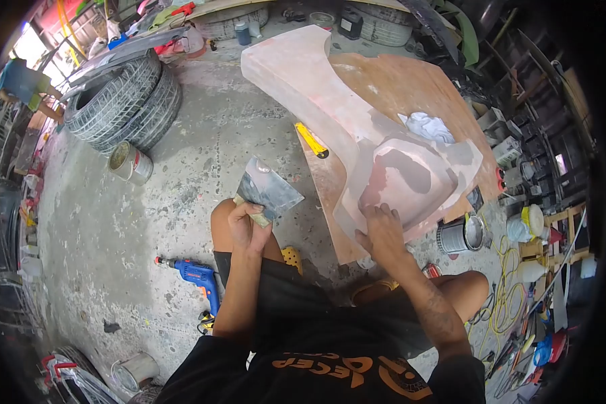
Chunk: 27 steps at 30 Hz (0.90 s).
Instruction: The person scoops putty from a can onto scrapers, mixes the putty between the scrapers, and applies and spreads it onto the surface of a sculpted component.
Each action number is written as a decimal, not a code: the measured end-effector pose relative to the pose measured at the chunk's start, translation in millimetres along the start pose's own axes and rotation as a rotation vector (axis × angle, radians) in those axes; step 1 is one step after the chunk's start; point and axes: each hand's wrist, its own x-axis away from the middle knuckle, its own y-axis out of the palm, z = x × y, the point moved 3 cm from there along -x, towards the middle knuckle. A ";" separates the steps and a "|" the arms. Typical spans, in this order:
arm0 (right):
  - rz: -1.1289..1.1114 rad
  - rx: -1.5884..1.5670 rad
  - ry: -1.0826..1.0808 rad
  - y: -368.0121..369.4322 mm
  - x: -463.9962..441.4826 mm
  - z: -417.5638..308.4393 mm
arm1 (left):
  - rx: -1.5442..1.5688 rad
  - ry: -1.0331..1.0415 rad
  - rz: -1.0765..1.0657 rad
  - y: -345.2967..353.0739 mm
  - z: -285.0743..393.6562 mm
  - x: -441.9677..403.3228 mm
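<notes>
My left hand is closed round the edge of a flat grey plate, held up over my knee, with a small lump of pale material on it. My right hand rests with its fingers on the lower left edge of a large curved panel, which is pinkish white with grey and reddish patches. The panel lies on a brown board. Left of the panel, a yellow cutter knife lies at the board's edge.
Stacked tires and a can stand at the upper left. A blue drill lies left of my knee. White cloth lies by the panel. An open can and a yellow cord are at right. Another person is far left.
</notes>
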 end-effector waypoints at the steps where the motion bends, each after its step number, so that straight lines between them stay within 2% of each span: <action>1: -0.009 0.001 0.012 -3.8 1.9 3.0 | -0.006 0.005 0.019 -1.4 1.8 1.9; 9: 0.018 0.015 0.058 -33.4 67.7 72.5 | -0.052 0.011 0.020 -4.0 11.6 18.1; 13: -0.015 -0.007 0.120 -39.0 101.6 110.5 | -0.101 0.043 0.099 -11.6 15.1 19.4; 14: -0.032 -0.013 0.139 -43.3 108.4 114.7 | -0.066 0.033 0.031 -17.3 16.3 20.5; 20: -0.014 -0.030 0.114 -59.9 145.5 134.1 | -0.199 0.053 0.178 -10.1 12.0 21.0; 27: -0.153 0.084 0.314 -63.6 166.8 152.9 | -0.188 -0.086 0.211 0.3 -4.4 17.2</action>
